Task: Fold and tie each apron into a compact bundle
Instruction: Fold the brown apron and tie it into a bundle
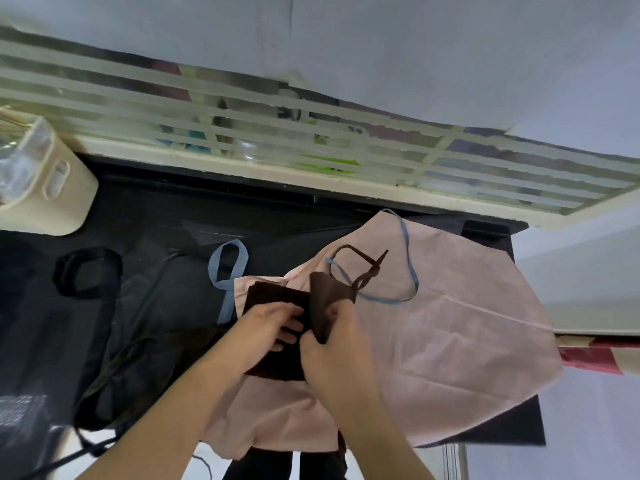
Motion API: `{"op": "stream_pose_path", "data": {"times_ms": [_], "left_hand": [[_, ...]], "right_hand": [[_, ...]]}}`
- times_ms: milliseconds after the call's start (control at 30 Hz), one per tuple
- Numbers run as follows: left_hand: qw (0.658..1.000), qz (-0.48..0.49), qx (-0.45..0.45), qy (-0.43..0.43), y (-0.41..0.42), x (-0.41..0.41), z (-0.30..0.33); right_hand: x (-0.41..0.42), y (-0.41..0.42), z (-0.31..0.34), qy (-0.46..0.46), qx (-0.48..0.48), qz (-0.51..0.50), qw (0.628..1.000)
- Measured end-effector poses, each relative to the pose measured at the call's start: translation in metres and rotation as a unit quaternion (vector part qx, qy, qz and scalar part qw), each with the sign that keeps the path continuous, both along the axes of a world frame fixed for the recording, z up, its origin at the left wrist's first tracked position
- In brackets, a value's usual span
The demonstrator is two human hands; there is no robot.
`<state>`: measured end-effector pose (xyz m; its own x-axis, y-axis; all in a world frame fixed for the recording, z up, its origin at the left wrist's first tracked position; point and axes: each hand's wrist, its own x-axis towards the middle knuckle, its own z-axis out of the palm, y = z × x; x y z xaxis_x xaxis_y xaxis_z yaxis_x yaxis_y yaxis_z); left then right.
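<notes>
Brown cloth, a folded apron [273,299], lies on top of a pink apron [450,341] near the middle of the dark counter [156,209]. The left hand [277,323] presses flat on the brown apron, fingers fairly straight and spread over the fold. The right hand [332,355] has its grip closed on a raised flap of the same apron, pinching it so the flap stands up from the rest. A thin brown tie [363,268] loops away from that flap toward the far edge of the counter, lying over the pink cloth. The pink apron spreads toward the counter's right edge and hangs over the near edge; its blue strap [408,258] curves across it, and a blue loop [227,268] lies just left of the brown apron. A black apron [86,306] is spread over the left part of the counter. A cream basket [45,188] stands at the far left corner.
</notes>
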<state>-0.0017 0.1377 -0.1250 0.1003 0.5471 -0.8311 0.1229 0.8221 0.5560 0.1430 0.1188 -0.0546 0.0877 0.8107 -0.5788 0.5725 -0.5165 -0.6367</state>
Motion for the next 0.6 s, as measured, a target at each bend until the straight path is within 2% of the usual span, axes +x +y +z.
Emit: {"op": "stream_pose_path", "data": {"times_ms": [67,133,167,200,267,333,467,600], "left_hand": [[0.99,0.107,-0.084,-0.045,0.006,-0.003,0.003],[0.967,0.174,-0.094,-0.162,-0.002,-0.014,-0.004],[0.957,0.192,-0.103,-0.192,-0.005,-0.017,-0.002],[0.96,0.195,-0.1,-0.173,-0.006,-0.022,-0.005],[0.993,0.117,-0.013,-0.031,-0.002,-0.024,-0.006],[0.992,0.039,0.077,0.09,-0.001,-0.025,-0.011],[0.985,-0.01,0.091,0.148,-0.002,-0.026,-0.019],[0.962,-0.039,0.112,0.245,-0.002,-0.02,-0.024]], "right_hand": [[-0.021,0.001,-0.004,-0.015,0.001,0.025,1.0],[-0.041,0.0,-0.012,-0.033,-0.001,0.053,0.998],[-0.048,-0.002,-0.016,-0.041,-0.001,0.064,0.997],[-0.054,-0.003,-0.022,-0.045,0.0,0.078,0.996],[-0.059,-0.007,-0.031,-0.033,-0.005,0.103,0.994],[-0.055,-0.012,-0.037,-0.026,-0.01,0.123,0.992],[-0.029,-0.02,-0.043,-0.13,0.074,0.116,0.982],[-0.009,-0.03,-0.064,-0.204,0.052,0.137,0.968]]}}
